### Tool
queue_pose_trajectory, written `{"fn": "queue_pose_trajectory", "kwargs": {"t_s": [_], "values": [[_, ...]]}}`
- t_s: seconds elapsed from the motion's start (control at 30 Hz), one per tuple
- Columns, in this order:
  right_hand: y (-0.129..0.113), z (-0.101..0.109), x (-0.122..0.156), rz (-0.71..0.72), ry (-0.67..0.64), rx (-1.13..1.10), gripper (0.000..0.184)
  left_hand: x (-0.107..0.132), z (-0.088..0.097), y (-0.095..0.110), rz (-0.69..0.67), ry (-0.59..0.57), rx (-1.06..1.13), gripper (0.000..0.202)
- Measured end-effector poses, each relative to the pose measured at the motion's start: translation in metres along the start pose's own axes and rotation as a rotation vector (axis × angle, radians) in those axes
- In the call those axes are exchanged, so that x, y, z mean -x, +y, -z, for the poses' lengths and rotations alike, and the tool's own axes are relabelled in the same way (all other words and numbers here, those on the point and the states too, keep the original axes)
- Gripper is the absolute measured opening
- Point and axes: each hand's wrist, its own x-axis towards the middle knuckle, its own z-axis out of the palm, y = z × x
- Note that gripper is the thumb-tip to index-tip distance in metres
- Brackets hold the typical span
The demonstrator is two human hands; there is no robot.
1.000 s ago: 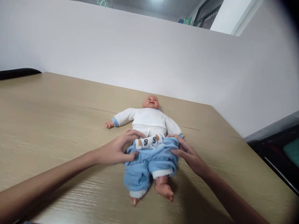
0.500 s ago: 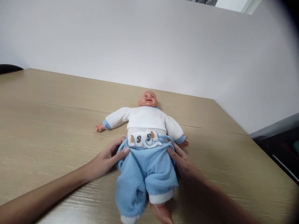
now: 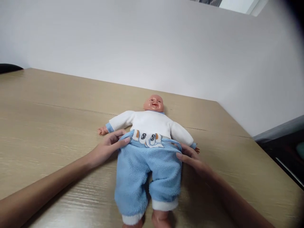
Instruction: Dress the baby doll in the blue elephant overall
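Note:
A baby doll [image 3: 154, 122] in a white top with blue cuffs lies on its back, head toward the far side and arms spread. Fuzzy blue trousers [image 3: 135, 171] with white leg cuffs cover its legs, and a white patch with embroidered eyes sits at their waist. My left hand [image 3: 113, 144] pinches the waistband on the left side, thumb on top and fingers partly hidden beneath. On the right side, my right hand [image 3: 191, 158] grips the waistband between thumb and fingers. The doll's feet run off the bottom of the view.
The doll rests on a light wooden table [image 3: 59, 126] with a seam across it. A pale wall [image 3: 133, 44] rises behind the far edge. Dark objects show past the table at the far left [image 3: 9, 68] and right [image 3: 280, 152].
Both hands have drawn the trousers' waistband up and outward, so the trousers look wider and smoother. The doll has shifted slightly right, and more of its lower left leg shows.

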Motion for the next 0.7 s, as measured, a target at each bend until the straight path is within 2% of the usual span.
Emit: {"fn": "queue_pose_trajectory", "kwargs": {"t_s": [0.1,0.2,0.27,0.33,0.43,0.5,0.57,0.7], "values": [[-0.014,-0.004,-0.001,0.092,0.090,0.144,0.038,-0.005,-0.004,0.016,-0.133,0.049,-0.182,0.036],[-0.035,-0.015,-0.008,0.144,0.134,0.339,0.031,-0.016,-0.008,0.030,-0.230,0.062,-0.248,0.035],[-0.046,-0.021,-0.020,0.157,0.136,0.378,0.030,-0.027,-0.009,0.035,-0.270,0.039,-0.232,0.036],[-0.049,-0.023,-0.038,0.158,0.153,0.321,0.032,-0.038,-0.008,0.036,-0.260,0.045,-0.240,0.041],[-0.038,-0.018,-0.065,0.152,0.225,0.184,0.037,-0.052,-0.004,0.029,-0.190,0.075,-0.404,0.047],[-0.024,-0.014,-0.076,0.125,0.280,0.178,0.040,-0.057,0.001,0.020,-0.174,0.065,-0.527,0.047],[-0.011,-0.010,-0.078,0.108,0.310,0.243,0.043,-0.057,0.009,0.012,-0.168,0.045,-0.570,0.046],[0.002,-0.006,-0.062,0.118,0.289,0.293,0.044,-0.052,0.028,0.002,-0.120,-0.035,-0.511,0.039]]}}
